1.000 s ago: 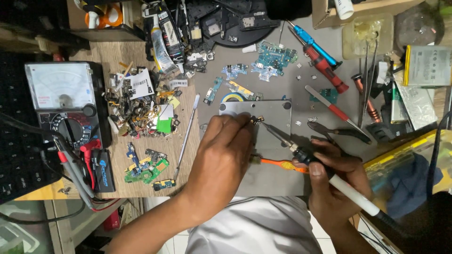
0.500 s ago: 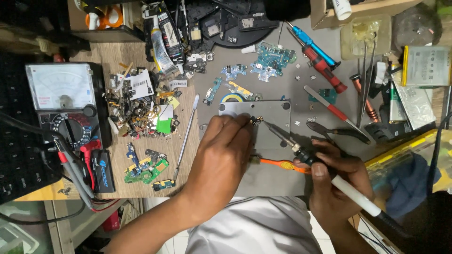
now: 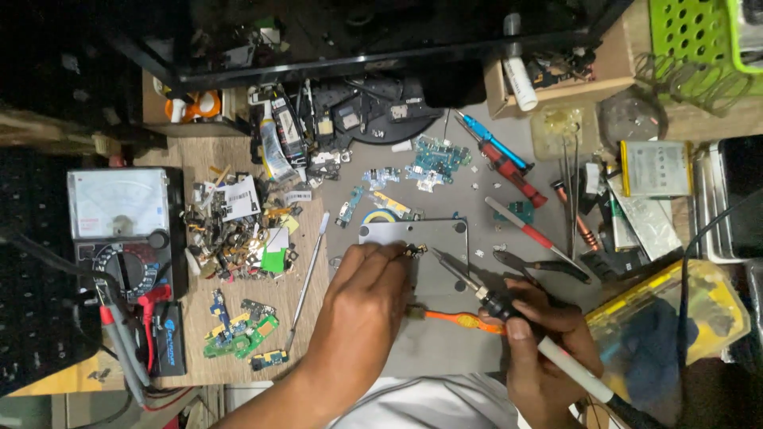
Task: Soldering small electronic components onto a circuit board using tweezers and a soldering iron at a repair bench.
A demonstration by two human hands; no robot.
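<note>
— Where is the small part (image 3: 414, 251)?
— On the grey metal plate (image 3: 445, 238), pinched by the left hand (image 3: 362, 306).
— And the right hand (image 3: 544, 338)?
— Closed around a soldering iron (image 3: 489, 298), tip near the part; an orange toothbrush (image 3: 453, 318) lies beneath, a multimeter (image 3: 119, 230) far left.
</note>
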